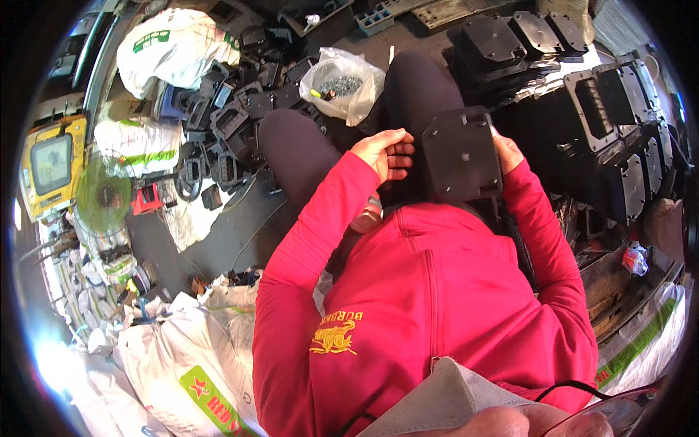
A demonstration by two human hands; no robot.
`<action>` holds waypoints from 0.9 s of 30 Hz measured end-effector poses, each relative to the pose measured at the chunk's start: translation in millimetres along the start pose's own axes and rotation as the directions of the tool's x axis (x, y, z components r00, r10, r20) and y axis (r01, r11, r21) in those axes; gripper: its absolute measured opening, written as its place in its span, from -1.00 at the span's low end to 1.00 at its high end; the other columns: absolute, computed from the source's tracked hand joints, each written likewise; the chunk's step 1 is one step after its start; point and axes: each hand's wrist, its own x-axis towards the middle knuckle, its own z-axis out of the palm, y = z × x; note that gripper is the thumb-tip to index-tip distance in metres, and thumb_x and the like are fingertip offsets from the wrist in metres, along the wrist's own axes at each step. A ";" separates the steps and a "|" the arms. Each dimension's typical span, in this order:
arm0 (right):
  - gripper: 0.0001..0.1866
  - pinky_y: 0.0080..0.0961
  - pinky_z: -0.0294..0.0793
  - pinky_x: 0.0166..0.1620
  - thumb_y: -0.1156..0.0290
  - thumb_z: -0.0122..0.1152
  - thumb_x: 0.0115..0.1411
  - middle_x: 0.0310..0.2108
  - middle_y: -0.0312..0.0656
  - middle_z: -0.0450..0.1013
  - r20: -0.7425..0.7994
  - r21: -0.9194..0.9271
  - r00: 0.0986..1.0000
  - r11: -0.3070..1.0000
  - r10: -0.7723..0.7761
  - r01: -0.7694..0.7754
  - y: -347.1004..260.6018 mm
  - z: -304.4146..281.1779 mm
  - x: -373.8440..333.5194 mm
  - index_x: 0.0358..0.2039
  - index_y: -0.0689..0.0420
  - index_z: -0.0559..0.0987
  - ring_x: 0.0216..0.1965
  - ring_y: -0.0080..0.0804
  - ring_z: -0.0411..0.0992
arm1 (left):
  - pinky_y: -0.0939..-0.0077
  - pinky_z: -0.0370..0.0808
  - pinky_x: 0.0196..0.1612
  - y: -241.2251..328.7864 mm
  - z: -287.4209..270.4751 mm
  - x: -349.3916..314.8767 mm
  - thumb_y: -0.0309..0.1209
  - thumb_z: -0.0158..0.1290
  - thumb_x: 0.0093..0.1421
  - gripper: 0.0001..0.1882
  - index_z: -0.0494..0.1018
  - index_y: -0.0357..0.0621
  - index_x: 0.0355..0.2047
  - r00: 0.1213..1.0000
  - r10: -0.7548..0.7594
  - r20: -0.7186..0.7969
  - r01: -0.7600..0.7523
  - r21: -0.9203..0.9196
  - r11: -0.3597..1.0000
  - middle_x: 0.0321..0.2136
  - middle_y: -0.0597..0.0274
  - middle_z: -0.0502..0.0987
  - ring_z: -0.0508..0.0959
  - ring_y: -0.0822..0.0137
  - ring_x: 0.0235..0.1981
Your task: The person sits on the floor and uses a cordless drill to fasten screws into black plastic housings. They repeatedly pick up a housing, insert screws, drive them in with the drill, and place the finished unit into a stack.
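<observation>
- A black housing (457, 169) is sitting between my 2 hands, over my right thigh, its flat, cut-cornered face showing toward me.
- It is looking stiff and hard, probably moulded plastic, and I am judging it light enough for 1 hand to support.
- Its smooth face is likely offering little grip, so I am favouring the side edges, where thumb and fingers can be clamping from opposite faces; it is not seeming fragile.
- My right hand (509, 154) is holding the right edge, thumb lying near the upper corner; the plate is hiding the other fingers.
- My left hand (384, 154) is hovering just beside the left edge, not touching, its fingers curling inward; I cannot tell whether they are pinching anything small.
- Both elbows are bending outward, forearms slanting up and inward from my red jacket (466, 291).
- A clear bag (368, 87) of small metal pieces is standing beyond my knees.
</observation>
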 end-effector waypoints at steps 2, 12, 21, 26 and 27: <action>-0.51 -0.56 0.48 -0.17 0.01 -0.06 0.32 -0.24 -0.26 0.54 -0.027 0.092 0.998 0.994 -0.061 0.064 13.3 -9.1 5.3 -0.09 0.19 0.55 -0.28 -0.53 0.50 | 0.26 0.53 -0.24 -5.4 -8.5 -0.6 -0.19 0.06 0.21 -0.69 0.48 -0.11 -0.15 0.990 -0.136 -0.038 0.139 0.089 0.986 -0.27 0.19 0.56 0.57 0.28 -0.30; -0.48 -0.49 0.51 -0.16 0.01 -0.12 0.33 -0.10 -0.17 0.49 -0.061 -0.021 0.997 0.999 -0.045 0.044 51.8 -27.3 17.6 0.05 0.17 0.46 -0.20 -0.42 0.50 | 0.36 0.51 -0.13 -6.2 -8.5 34.2 -0.21 -0.06 0.21 -0.63 0.48 -0.14 -0.07 0.941 -0.338 0.023 0.231 0.684 0.692 -0.19 0.14 0.59 0.60 0.28 -0.18; -0.59 -0.59 0.42 -0.16 0.11 0.08 0.28 -0.29 -0.29 0.53 -0.146 0.055 0.989 0.998 0.036 -0.028 28.3 19.4 8.5 -0.10 0.21 0.55 -0.25 -0.56 0.45 | 0.52 0.43 -0.10 6.6 -5.4 -12.6 -0.23 0.01 0.28 -0.63 0.44 -0.21 -0.02 0.964 0.266 -0.011 -0.143 0.822 0.552 -0.24 0.24 0.56 0.52 0.46 -0.22; -0.69 -0.69 0.29 -0.47 0.22 0.22 0.21 -0.37 -0.35 0.51 -0.215 -0.072 0.974 0.993 0.078 -0.095 33.7 0.0 6.5 -0.16 0.18 0.59 -0.50 -0.71 0.34 | 0.51 0.45 -0.09 -16.4 -0.7 -14.0 -0.25 0.07 0.24 -0.65 0.46 -0.31 -0.12 0.990 0.097 0.101 -0.139 0.802 0.581 -0.30 0.17 0.59 0.55 0.43 -0.23; -0.69 -0.71 0.25 -0.53 0.22 0.24 0.20 -0.39 -0.36 0.51 -0.254 -0.032 0.962 0.993 0.098 -0.109 35.5 -3.6 4.7 -0.18 0.17 0.59 -0.55 -0.73 0.30 | 0.51 0.45 -0.07 -17.1 0.1 -14.7 -0.25 0.06 0.24 -0.64 0.46 -0.31 -0.12 0.987 0.054 0.149 -0.153 0.803 0.576 -0.29 0.16 0.60 0.55 0.41 -0.22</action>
